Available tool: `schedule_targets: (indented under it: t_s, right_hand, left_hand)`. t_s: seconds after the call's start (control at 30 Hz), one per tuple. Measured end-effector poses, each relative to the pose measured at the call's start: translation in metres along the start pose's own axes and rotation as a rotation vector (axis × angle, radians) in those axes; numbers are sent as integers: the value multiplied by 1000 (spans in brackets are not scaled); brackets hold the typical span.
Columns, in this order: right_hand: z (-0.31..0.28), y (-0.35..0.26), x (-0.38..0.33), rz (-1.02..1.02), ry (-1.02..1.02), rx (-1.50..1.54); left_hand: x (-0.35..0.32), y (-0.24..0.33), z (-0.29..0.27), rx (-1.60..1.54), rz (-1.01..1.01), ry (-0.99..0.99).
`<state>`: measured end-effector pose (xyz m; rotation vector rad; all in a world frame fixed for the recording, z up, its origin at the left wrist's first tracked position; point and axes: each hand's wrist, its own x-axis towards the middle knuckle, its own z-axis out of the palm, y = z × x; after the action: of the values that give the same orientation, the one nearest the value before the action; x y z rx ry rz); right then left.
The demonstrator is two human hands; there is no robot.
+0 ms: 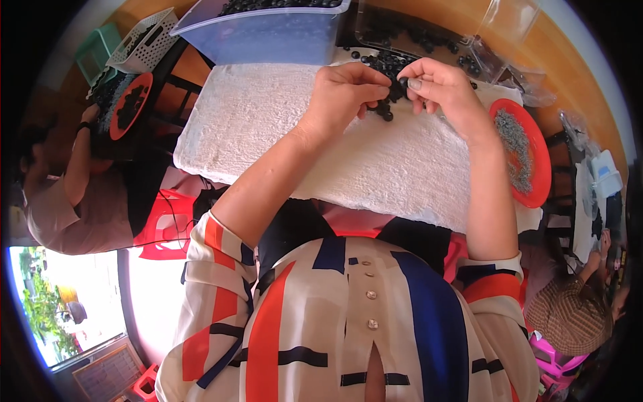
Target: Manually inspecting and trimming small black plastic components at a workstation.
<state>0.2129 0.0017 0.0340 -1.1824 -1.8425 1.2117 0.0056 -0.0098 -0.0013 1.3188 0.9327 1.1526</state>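
Observation:
Over the white towel-like cloth [248, 127], my two hands are close together near the far edge. My right hand [445, 94] pinches a small black round piece [403, 82] between thumb and fingertip. Just to its left, my left hand [345, 94] is closed in a pinch; whatever sits between its fingertips is too small to make out. A pile of similar black round pieces [383, 61] lies on the cloth behind and between the hands. By my right forearm, a red plate [541, 171] holds many small grey bits [512, 144].
A bluish translucent bin [261, 40] of black pieces stands at the far left of the cloth. Behind the pile is a clear container [415, 43] with more. Co-workers sit left [80, 201] and right [569, 315]; another red plate [137, 90] is at left.

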Motion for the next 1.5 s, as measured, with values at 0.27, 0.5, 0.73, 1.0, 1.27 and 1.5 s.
schedule_targets:
  t_s: [0.27, 0.5, 0.73, 1.0, 1.27, 1.5]
  right_hand:
    - [31, -5, 1, 27, 76, 395]
    - [36, -9, -1, 61, 40, 530]
    - [40, -11, -1, 104, 83, 482]
    - [37, -3, -4, 110, -12, 723]
    - [38, 2, 3, 61, -76, 764]
    - [-40, 0, -19, -115, 426, -245]
  left_hand:
    - [-6, 3, 6, 22, 210, 127]
    - [-1, -6, 1, 62, 455, 148]
    - [-2, -6, -1, 426, 713, 175]
    - [-3, -6, 1, 429, 749, 208]
    - [-2, -3, -3, 390, 714, 168]
    - [-6, 5, 0, -71, 320, 141]
